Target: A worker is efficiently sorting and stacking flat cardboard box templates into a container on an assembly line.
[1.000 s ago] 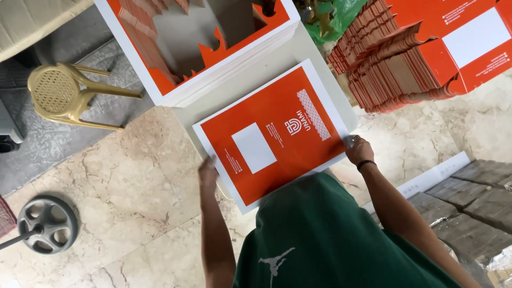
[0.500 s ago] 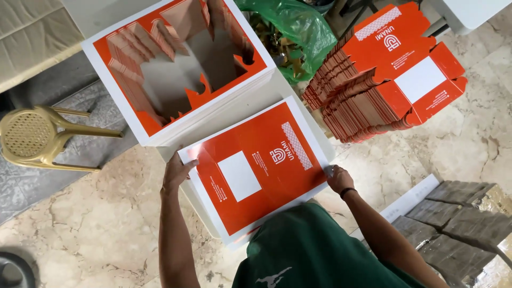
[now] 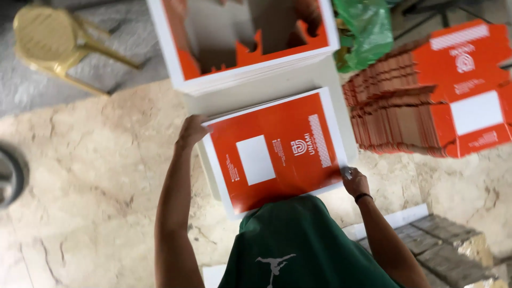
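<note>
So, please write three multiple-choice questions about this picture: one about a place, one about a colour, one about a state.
1. Where is the yellow plastic chair?
A. top left, on the floor
B. bottom right
C. on the orange stack

2. What colour is the bag near the top?
A. blue
B. green
C. black

3. How is the orange printed sheet held?
A. by the left hand only
B. by nobody
C. by the left hand and the right hand, at opposite edges

Answers: 1 A, it stands in the upper left corner. 2 B, the plastic is plainly green. 3 C, one hand grips each side.
</note>
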